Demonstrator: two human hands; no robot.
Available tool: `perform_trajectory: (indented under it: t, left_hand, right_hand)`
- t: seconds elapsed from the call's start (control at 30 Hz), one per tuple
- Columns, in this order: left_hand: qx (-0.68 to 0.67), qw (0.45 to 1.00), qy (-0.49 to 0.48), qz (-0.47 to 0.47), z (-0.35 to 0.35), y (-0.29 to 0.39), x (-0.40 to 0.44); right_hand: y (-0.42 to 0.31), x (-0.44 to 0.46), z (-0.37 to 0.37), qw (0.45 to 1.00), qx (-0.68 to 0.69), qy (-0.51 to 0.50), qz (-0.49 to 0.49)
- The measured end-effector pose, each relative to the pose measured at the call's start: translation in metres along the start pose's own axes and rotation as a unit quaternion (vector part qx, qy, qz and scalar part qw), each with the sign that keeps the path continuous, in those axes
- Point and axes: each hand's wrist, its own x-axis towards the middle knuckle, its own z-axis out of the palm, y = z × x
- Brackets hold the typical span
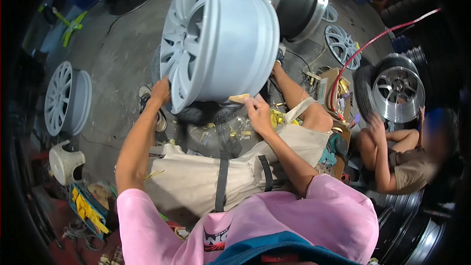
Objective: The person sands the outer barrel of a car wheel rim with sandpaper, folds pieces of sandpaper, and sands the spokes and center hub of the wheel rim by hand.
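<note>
A light grey wheel rim (240,44) stands in front of me, its spoked face turned left, on top of a black tyre (208,114). At the lower left edge of its face, my left hand (161,92) grips the rim, with its fingertips partly hidden. My right hand (259,114) pinches a small tan piece that looks like folded sandpaper (239,98). That piece is at the lower edge of the barrel and seems to touch it. A beige apron (191,179) covers my lap.
Another grey rim (82,100) stands at left, near a white stool (65,163). Behind my wheel is a dark polished rim (297,5). A red hose (363,48) arches above a cardboard box (329,86) at right. A seated co-worker (409,169) is beside a silver wheel (398,93).
</note>
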Motion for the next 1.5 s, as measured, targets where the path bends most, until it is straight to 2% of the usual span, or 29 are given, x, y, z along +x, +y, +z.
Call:
perform_trajectory:
  t: [0.07, 0.1, 0.17, 0.23, 0.27, 0.3, 0.37, 0.4, 0.5, 0.57, 0.63, 0.67, 0.7, 0.73, 0.77, 0.8, 0.87, 0.9, 0.97, 1.0, 1.03, 1.17, 1.23, 1.3, 1.33, 1.37, 1.4, 1.47, 1.5]
  left_hand:
    - [0.023, 0.999, -0.018, 0.015, -0.022, 0.02, -0.014]
    - [0.003, 0.999, -0.006, 0.038, -0.022, 0.043, 0.002]
    - [0.008, 0.998, -0.04, 0.044, -0.054, 0.057, -0.032]
    - [-0.024, 0.998, -0.052, 0.028, -0.074, 0.08, -0.054]
    - [-0.044, 0.998, 0.002, 0.051, -0.081, 0.097, -0.056]
    - [-0.044, 0.998, -0.001, 0.046, -0.1, 0.116, -0.063]
    - [-0.183, 0.974, -0.122, -0.048, -0.137, 0.144, -0.072]
    - [-0.18, 0.975, -0.122, -0.054, -0.137, 0.144, -0.071]
    - [-0.165, 0.971, -0.159, -0.07, -0.135, 0.144, -0.07]
    - [-0.205, 0.968, -0.138, -0.043, -0.134, 0.136, -0.073]
    - [-0.205, 0.962, -0.175, -0.05, -0.144, 0.135, -0.074]
    - [-0.186, 0.971, -0.14, -0.063, -0.145, 0.133, -0.076]
    - [-0.169, 0.977, -0.102, -0.076, -0.145, 0.128, -0.077]
    - [-0.16, 0.98, -0.104, -0.062, -0.139, 0.114, -0.071]
    - [-0.165, 0.979, -0.103, -0.066, -0.124, 0.091, -0.059]
    - [-0.19, 0.974, -0.107, -0.062, -0.104, 0.063, -0.045]
    - [-0.244, 0.96, -0.132, -0.021, -0.097, 0.029, -0.039]
    - [-0.248, 0.96, -0.131, -0.023, -0.096, 0.025, -0.038]
    - [-0.316, 0.936, -0.152, 0.016, -0.093, 0.016, -0.036]
    - [-0.3, 0.942, -0.152, -0.001, -0.13, 0.055, -0.065]
    - [-0.229, 0.969, -0.087, -0.031, -0.133, 0.07, -0.075]
    - [-0.332, 0.935, -0.12, -0.031, -0.095, 0.042, -0.052]
    - [-0.44, 0.886, -0.141, -0.029, -0.099, 0.052, -0.062]
    - [-0.403, 0.896, -0.156, -0.102, -0.056, 0.016, -0.037]
    - [-0.4, 0.898, -0.155, -0.1, -0.059, 0.021, -0.039]
    - [-0.457, 0.866, -0.171, -0.107, -0.061, 0.03, -0.046]
    - [-0.513, 0.83, -0.188, -0.114, -0.062, 0.037, -0.053]
    - [-0.534, 0.819, -0.182, -0.105, -0.075, 0.052, -0.065]
    - [-0.551, 0.809, -0.179, -0.1, -0.077, 0.056, -0.068]
  right_hand:
    - [0.0, 0.007, -0.008, 0.998, -0.003, 0.054, 0.012]
    - [0.005, 0.033, -0.028, 0.998, -0.03, 0.05, -0.015]
    - [0.008, 0.033, -0.034, 0.996, -0.003, 0.086, 0.001]
    - [0.023, 0.048, -0.066, 0.993, 0.019, 0.053, 0.108]
    - [0.008, 0.065, -0.081, 0.989, 0.04, 0.071, 0.126]
    - [-0.007, 0.076, -0.09, 0.982, 0.066, 0.084, 0.153]
    - [0.014, 0.094, -0.102, 0.975, 0.175, 0.066, 0.12]
    - [0.006, 0.096, -0.103, 0.968, 0.193, 0.067, 0.148]
    - [0.01, 0.093, -0.096, 0.97, 0.202, 0.057, 0.125]
    - [0.003, 0.089, -0.094, 0.968, 0.202, 0.062, 0.132]
    - [-0.012, 0.084, -0.089, 0.969, 0.195, 0.06, 0.14]
    - [0.007, 0.086, -0.087, 0.979, 0.181, 0.062, 0.072]
    - [-0.004, 0.084, -0.087, 0.979, 0.181, 0.063, 0.073]
    - [-0.027, 0.08, -0.085, 0.988, 0.051, 0.145, -0.036]
    - [-0.049, 0.078, -0.083, 0.962, -0.08, 0.217, -0.145]
    - [-0.069, 0.076, -0.08, 0.963, -0.082, 0.209, -0.147]
    - [-0.098, 0.074, -0.071, 0.919, -0.201, 0.281, -0.192]
    - [-0.096, 0.077, -0.064, 0.919, -0.202, 0.278, -0.194]
    - [-0.09, 0.088, -0.047, 0.861, -0.303, 0.173, -0.37]
    - [-0.1, 0.094, -0.039, 0.856, -0.307, 0.136, -0.394]
    - [-0.111, 0.104, -0.03, 0.855, -0.312, 0.101, -0.402]
    - [-0.111, 0.195, -0.013, 0.875, -0.272, 0.1, -0.387]
    - [-0.13, 0.255, -0.021, 0.924, -0.265, 0.079, -0.263]
    - [-0.088, 0.357, -0.031, 0.91, -0.354, 0.079, -0.202]
    - [-0.067, 0.394, -0.028, 0.922, -0.337, 0.075, -0.176]
    - [-0.054, 0.412, -0.024, 0.933, -0.318, 0.07, -0.15]
    - [-0.049, 0.41, -0.018, 0.933, -0.318, 0.071, -0.151]
    - [-0.055, 0.4, 0.005, 0.97, -0.203, 0.06, -0.121]
    - [-0.113, 0.324, 0.01, 0.973, -0.17, 0.066, -0.144]
